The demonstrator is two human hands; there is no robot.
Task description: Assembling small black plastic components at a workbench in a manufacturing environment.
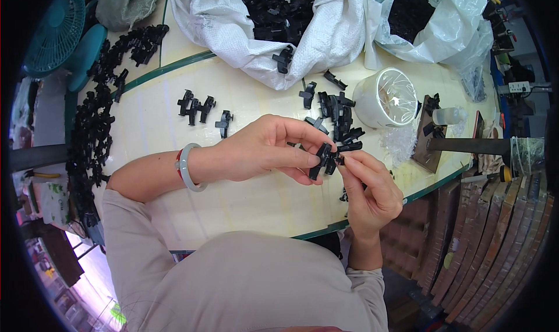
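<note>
While the left hand (261,147) pinches a black part (319,161), seemingly steadying it, the right hand (374,193) pinches beside it.

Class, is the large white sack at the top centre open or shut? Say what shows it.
The white sack is open: its mouth is spread wide, and a heap of black parts shows inside.

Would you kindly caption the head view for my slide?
Left hand and right hand handle small black parts above a table.
</note>
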